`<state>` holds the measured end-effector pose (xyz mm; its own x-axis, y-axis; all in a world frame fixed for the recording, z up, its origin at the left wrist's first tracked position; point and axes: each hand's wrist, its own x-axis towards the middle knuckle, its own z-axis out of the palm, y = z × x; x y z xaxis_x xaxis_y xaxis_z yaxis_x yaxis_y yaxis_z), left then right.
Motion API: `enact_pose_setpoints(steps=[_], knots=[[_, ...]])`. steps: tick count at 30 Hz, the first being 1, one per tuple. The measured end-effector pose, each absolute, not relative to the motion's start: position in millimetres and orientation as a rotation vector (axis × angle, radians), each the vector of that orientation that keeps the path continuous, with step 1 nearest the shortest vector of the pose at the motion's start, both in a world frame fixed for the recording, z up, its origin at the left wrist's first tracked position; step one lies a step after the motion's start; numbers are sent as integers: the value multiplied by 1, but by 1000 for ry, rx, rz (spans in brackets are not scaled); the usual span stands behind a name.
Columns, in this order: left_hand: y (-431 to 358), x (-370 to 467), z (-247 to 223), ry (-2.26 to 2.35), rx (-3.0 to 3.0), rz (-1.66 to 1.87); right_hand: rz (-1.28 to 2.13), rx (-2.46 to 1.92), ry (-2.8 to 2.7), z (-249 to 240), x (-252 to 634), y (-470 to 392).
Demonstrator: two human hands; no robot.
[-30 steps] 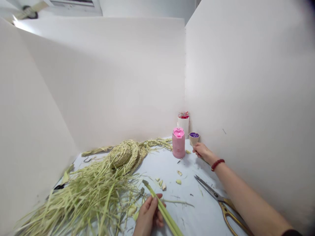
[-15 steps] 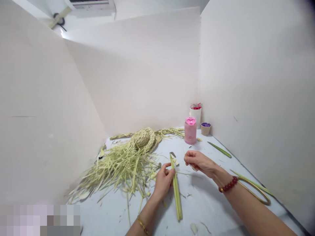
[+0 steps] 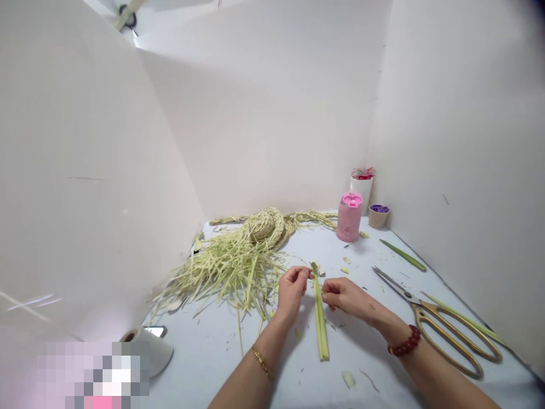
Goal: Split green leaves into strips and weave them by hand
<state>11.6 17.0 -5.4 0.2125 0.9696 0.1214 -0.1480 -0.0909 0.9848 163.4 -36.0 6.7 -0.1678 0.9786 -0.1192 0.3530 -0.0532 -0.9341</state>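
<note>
A split pale-green plant stalk (image 3: 322, 335) lies lengthwise on the table in front of me, its darker tip pointing away. My left hand (image 3: 293, 292) is closed, with thumb and fingertips pinched at the stalk's upper left edge. Just right of the stalk is my right hand (image 3: 346, 296), its thumb and forefinger pressed together; what they hold, if anything, is too small to make out. Beyond my left hand spreads a heap of shredded green strips (image 3: 234, 267), and a coiled braid (image 3: 266, 224) rests behind it.
Large gold-handled scissors (image 3: 412, 298) lie right of my right forearm, near a green leaf piece (image 3: 402, 254). At the back right stand a pink bottle (image 3: 349, 218), a white cup (image 3: 361, 184) and a small tan cup (image 3: 378, 217). A white roll (image 3: 155, 352) sits at left.
My view has shifted, bringing the whole scissors and the white roll into sight. My right hand has come in beside the stalk. My left fingers have moved up towards its tip.
</note>
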Motion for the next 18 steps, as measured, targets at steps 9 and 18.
enact_pose_setpoints(steps=[9,18], knots=[[20,11,-7,990,1203,1204,1114,-1496,-1605,1,177,-42],[7,22,-11,891,1088,1103,1096,-1498,-1343,6,154,-51]])
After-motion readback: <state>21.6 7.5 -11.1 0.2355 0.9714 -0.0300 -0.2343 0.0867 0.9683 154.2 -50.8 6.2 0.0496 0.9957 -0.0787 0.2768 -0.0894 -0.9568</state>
